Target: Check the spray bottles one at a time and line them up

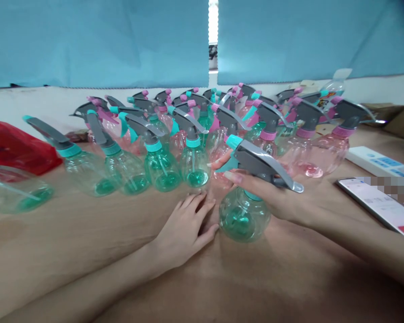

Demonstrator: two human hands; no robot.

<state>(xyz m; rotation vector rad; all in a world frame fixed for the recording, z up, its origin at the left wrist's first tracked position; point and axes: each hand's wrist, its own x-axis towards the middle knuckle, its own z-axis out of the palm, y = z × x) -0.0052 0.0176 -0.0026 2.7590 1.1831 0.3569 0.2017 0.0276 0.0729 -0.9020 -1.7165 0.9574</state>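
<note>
My right hand [265, 190] is wrapped round the grey trigger head of a green spray bottle [244, 217] that stands tilted on the brown table [87, 237]. Its teal nozzle points left. My left hand [185, 231] lies flat on the table just left of that bottle, fingers stretched out and slightly apart, holding nothing. Behind both hands stand several green spray bottles [161, 166] and pink spray bottles [309, 152] in rows, all with grey triggers.
A red plastic bag [13, 150] lies at the far left, with a green bottle on its side [16, 190] in front of it. A phone [380, 204] and a white box [373, 159] lie at the right. Blue curtains [97, 40] hang behind.
</note>
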